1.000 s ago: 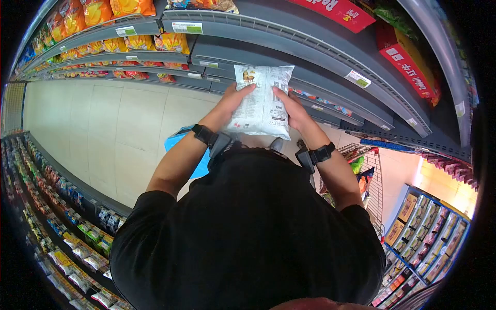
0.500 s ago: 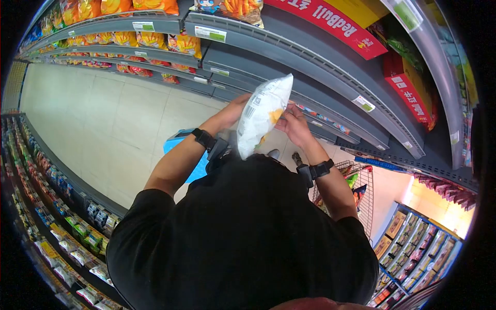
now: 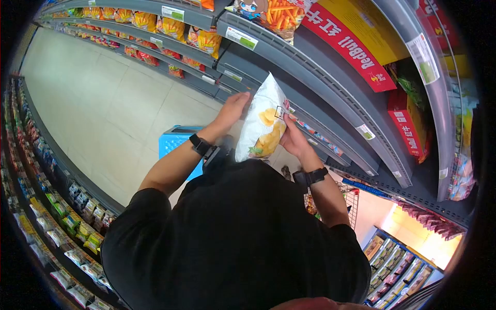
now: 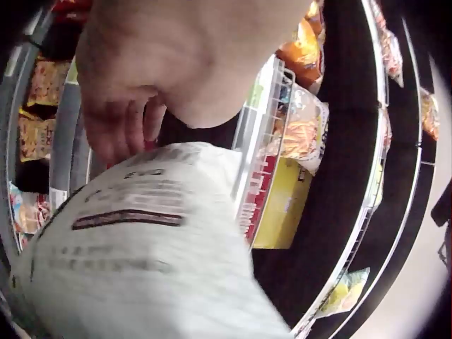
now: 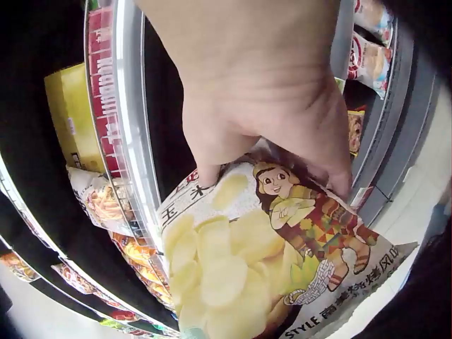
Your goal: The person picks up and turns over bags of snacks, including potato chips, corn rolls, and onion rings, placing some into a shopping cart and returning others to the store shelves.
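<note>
A white snack bag (image 3: 264, 124) with yellow chips printed on its front is held tilted before the chest. My right hand (image 3: 297, 137) grips it by one side, thumb on the printed front. In the right wrist view, the front of the bag (image 5: 233, 261) shows a cartoon figure beside the chips, with the right hand (image 5: 268, 106) over its top edge. My left hand (image 3: 232, 111) is at the opposite side, fingers loosely extended. In the left wrist view, the left hand's fingertips (image 4: 123, 134) lie right at the edge of the bag's text-covered back (image 4: 148, 247).
Grey shelves (image 3: 315, 67) with snack bags and red RedBull cartons (image 3: 408, 126) curve in front. A blue basket or stool (image 3: 173, 139) stands at the left on the tiled floor (image 3: 103, 103). A wire shopping cart (image 3: 351, 199) is at the right. Another stocked shelf (image 3: 62, 222) runs behind on the left.
The bag has turned from its text-covered back, held in both hands, to show its printed front. My left hand has come off its grip, and the view has shifted rightward along the shelves.
</note>
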The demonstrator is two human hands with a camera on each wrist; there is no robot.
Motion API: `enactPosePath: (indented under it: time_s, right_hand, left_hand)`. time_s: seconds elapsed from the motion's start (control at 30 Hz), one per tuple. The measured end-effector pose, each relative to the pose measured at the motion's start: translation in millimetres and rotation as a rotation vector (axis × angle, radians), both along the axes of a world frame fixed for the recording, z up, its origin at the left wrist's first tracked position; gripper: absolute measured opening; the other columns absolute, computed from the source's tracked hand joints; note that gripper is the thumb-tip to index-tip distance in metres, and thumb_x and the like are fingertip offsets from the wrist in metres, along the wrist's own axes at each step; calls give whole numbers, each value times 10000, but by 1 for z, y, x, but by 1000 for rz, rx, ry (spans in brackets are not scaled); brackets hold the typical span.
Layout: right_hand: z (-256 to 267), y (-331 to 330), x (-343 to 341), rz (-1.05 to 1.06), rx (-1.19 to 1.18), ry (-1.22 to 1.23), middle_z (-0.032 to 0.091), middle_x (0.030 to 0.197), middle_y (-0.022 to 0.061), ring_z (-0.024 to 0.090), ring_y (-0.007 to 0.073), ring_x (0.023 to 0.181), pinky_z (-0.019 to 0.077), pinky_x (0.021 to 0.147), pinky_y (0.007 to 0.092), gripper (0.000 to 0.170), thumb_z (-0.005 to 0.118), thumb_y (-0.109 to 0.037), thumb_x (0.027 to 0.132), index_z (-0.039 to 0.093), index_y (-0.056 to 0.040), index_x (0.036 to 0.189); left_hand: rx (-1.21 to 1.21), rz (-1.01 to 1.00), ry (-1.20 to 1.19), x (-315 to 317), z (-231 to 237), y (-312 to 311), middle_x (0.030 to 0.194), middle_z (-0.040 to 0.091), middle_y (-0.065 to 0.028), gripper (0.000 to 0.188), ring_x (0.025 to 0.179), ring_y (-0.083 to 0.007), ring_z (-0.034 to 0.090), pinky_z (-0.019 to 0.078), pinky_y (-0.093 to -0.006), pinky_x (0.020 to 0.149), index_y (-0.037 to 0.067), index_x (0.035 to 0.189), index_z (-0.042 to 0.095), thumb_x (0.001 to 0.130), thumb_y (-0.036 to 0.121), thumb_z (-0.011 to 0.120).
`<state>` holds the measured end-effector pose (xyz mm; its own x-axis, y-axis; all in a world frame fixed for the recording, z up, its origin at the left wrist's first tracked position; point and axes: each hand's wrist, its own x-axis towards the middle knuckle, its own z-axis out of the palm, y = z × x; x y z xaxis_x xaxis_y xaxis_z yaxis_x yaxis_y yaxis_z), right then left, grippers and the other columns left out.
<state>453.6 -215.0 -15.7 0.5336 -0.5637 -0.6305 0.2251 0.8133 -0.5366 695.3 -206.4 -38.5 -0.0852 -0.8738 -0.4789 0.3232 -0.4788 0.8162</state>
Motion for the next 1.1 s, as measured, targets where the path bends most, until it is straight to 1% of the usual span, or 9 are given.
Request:
enactPosePath:
  time_s: [0.1,0.2,0.3,0.5,0.63,0.7,0.8,0.93,1.1]
  right_hand:
    - [1,-5,3,9,2,90,506,1331,48,500,218,1206,404,1005,455,548,528,-434,942,405,-116,1372]
    - [1,-11,9,33,-63,173,522,1303,52,514,219,1180,421,981,464,523,592,-365,920,426,-112,1347]
    - [6,-25,23,45,-173,254,541,1269,62,522,213,1163,444,947,455,511,656,-292,884,449,-103,1312]
    - [24,-76,46,52,-422,442,539,1253,78,534,214,1137,470,913,427,480,680,-241,864,470,-79,1265]
    - [40,-94,66,-26,-487,434,536,1229,77,524,200,1132,474,905,410,404,647,-195,889,486,-64,1236]
    - [29,-106,73,-116,-544,466,516,1245,70,498,199,1147,441,947,444,367,636,-181,897,499,-87,1223]
    - [9,-119,78,-159,-608,540,501,1253,57,499,189,1137,447,948,421,360,615,-156,903,495,-94,1236]
    - [-5,-120,90,-276,-606,525,502,1249,58,505,182,1125,454,950,410,345,583,-138,915,488,-88,1243]
    - [-9,-123,95,-188,-616,547,504,1245,73,518,188,1113,475,932,388,332,540,-135,934,473,-68,1252]
  left_hand:
    - [-84,-123,-110,12,39,0,1188,579,-161,549,1083,-211,572,476,-337,880,-30,1290,451,928,368,562]
    - [-166,-202,-305,9,24,-3,1241,544,-179,654,1134,-234,541,446,-338,930,-29,1315,424,865,389,647]
    - [-314,-208,-630,12,14,-17,1226,557,-185,724,1123,-237,551,442,-335,939,-31,1326,415,807,378,710]
    - [-490,-142,-346,43,6,-78,1167,602,-156,631,1072,-199,572,449,-328,934,-32,1261,462,768,228,757]
    - [-547,-131,-369,59,15,-110,1141,621,-122,535,1050,-176,577,458,-324,918,-10,1238,486,797,168,731]
    - [-611,-76,-470,63,14,-124,1138,624,-149,497,1057,-231,586,448,-347,927,-14,1216,514,803,174,719]
    - [-724,12,-593,68,11,-140,1161,614,-197,486,1095,-322,584,441,-375,933,-8,1197,544,784,182,715]
    - [-673,47,-616,68,2,-149,1175,608,-209,464,1120,-345,569,436,-388,940,1,1201,546,812,222,670]
    - [-551,147,-696,62,5,-146,1170,598,-244,472,1137,-403,538,431,-413,942,-6,1207,535,849,294,609]
